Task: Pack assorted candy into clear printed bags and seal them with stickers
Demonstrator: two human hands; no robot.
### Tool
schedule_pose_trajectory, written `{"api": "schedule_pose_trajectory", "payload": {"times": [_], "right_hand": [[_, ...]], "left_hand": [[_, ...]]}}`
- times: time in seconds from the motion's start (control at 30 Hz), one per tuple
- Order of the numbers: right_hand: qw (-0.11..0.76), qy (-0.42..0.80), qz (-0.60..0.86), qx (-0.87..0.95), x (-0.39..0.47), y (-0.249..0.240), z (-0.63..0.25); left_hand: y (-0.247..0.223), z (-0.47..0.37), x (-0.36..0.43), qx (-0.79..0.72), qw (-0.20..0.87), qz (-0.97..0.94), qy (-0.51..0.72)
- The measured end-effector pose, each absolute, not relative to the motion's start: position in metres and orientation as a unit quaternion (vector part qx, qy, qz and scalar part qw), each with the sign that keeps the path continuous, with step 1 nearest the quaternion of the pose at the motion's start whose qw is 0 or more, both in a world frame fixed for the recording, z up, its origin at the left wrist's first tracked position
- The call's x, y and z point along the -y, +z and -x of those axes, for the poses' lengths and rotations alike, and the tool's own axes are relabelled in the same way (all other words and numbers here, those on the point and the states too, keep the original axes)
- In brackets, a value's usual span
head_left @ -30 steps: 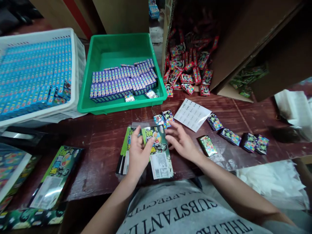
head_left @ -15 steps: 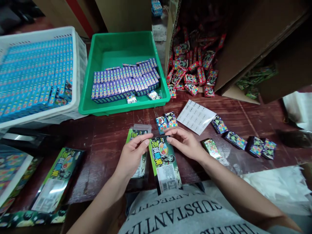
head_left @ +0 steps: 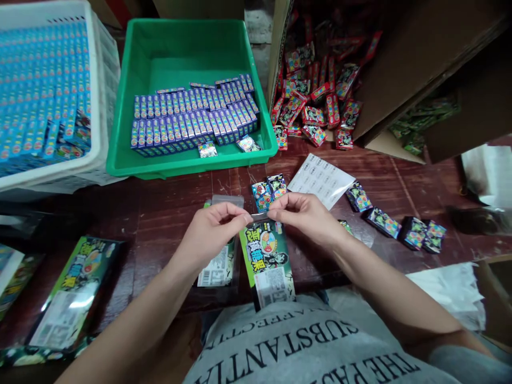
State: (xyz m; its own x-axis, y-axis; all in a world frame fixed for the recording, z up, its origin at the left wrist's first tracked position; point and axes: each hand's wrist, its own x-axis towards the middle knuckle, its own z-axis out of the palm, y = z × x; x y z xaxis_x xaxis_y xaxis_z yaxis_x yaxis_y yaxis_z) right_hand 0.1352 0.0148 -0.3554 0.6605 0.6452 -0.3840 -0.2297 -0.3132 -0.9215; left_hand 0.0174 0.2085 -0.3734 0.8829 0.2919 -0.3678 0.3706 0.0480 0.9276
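Observation:
A green and black printed pouch [head_left: 266, 256] with a clear top edge hangs between my hands, its lower end against the grey shirt. My left hand [head_left: 214, 229] pinches the left part of that clear edge. The right part is pinched by my right hand [head_left: 306, 213]. Beneath my left hand lies a second similar pouch [head_left: 218, 269], partly covered. Just beyond my fingertips, a blue small box [head_left: 262, 196] and a dark purple small box [head_left: 277, 185] lie side by side on the table.
A green tray [head_left: 192, 169] holds rows of purple boxes, beside a white crate [head_left: 94, 90] of blue ones. Red packs [head_left: 314, 114] fill a carton. A sticker sheet [head_left: 320, 178] and several dark boxes [head_left: 382, 221] lie right; another pouch [head_left: 74, 293] lies left.
Both hands now pinch the pouch's top edge more closely, thumbs against fingers. The view has shifted, so the tray and crate appear higher and further left.

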Motion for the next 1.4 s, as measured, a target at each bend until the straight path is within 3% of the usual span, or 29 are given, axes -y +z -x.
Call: {"api": "schedule_pose_trajectory", "payload": {"times": [0.23,0.5,0.6,0.7,0.8,1.0,1.1,1.27,1.4], "right_hand": [[0.545,0.431,0.697,0.176,-0.003,-0.363,-0.138],[0.527,0.395,0.685,0.311,0.009,-0.364,-0.146],[0.432,0.276,0.73,0.451,0.004,-0.362,-0.163],[0.272,0.14,0.778,0.549,-0.008,-0.37,-0.187],[0.15,0.118,0.768,0.611,-0.019,-0.394,-0.204],[0.083,0.101,0.762,0.634,-0.032,-0.427,-0.199],[0.088,0.089,0.774,0.62,-0.022,-0.412,-0.186],[0.216,0.097,0.807,0.541,0.038,-0.363,-0.145],[0.283,0.193,0.76,0.552,0.081,-0.351,-0.102]], "left_hand": [[-0.381,-0.019,-0.223,-0.183,0.698,-0.687,-0.083],[-0.38,-0.019,-0.226,-0.077,0.661,-0.745,-0.043],[-0.378,-0.018,-0.226,-0.023,0.582,-0.813,-0.009],[-0.372,-0.019,-0.228,0.015,0.483,-0.876,0.0],[-0.366,-0.019,-0.23,0.065,0.433,-0.899,-0.018],[-0.368,-0.018,-0.236,0.024,0.492,-0.87,-0.018],[-0.376,-0.006,-0.244,-0.086,0.557,-0.825,-0.048],[-0.389,0.06,-0.259,-0.277,0.654,-0.686,-0.156],[-0.399,0.103,-0.252,-0.453,0.63,-0.63,-0.023]]}}
